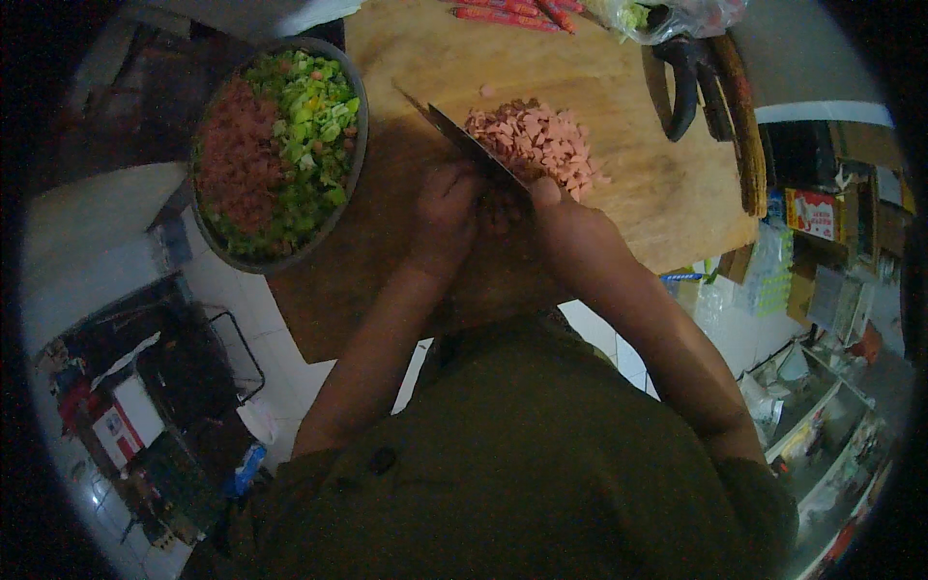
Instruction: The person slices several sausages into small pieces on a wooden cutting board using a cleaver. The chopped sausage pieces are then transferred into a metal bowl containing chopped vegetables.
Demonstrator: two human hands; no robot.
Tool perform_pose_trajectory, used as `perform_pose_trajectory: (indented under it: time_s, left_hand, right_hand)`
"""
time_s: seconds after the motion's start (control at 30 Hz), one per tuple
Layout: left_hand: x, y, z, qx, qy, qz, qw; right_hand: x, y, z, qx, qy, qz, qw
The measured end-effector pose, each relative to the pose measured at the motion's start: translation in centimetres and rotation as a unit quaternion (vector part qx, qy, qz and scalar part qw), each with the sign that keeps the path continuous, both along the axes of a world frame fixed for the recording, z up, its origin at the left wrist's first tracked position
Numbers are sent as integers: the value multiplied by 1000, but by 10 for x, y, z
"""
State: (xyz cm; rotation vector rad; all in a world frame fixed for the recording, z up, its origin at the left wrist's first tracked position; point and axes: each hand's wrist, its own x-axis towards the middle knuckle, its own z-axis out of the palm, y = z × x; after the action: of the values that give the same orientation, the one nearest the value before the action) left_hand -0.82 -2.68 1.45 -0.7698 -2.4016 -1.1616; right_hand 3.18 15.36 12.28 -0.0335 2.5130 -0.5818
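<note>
My right hand (558,210) grips a broad-bladed kitchen knife (482,151), its blade slanting away to the upper left. Against the blade's far side lies a heap of chopped pink sausage (554,138) on the wooden cutting board (616,72). My left hand (446,199) is low over the board, left of the blade, with its fingers curled. Deep shadow hides whether those fingers hold anything. More small pieces (496,214) show dimly between my two hands.
A round bowl (364,109) of chopped greens and pinkish-brown bits stands at the board's left. Wrapped red sausages (504,18) lie at the far edge, near a clear plastic bag (681,22). A black-handled tool (681,94) rests at the right. Shelves (819,406) stand below right.
</note>
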Motion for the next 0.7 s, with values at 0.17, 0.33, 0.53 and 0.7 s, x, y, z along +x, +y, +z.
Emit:
perform_pose_trajectory:
  time_s: [0.17,0.33,0.53,0.7]
  left_hand:
    - [1,-1,-7,6,8,18,1000]
    - [0,2,2,-9,-112,25,993]
    - [1,2,10,7,-59,29,998]
    - [4,4,35,96,-383,-35,918]
  right_hand:
    - [18,7,-11,-37,89,37,995]
    - [1,2,-10,-13,13,-7,1000]
    - [8,8,-25,-19,40,-13,999]
    - [16,12,-3,-25,66,-12,997]
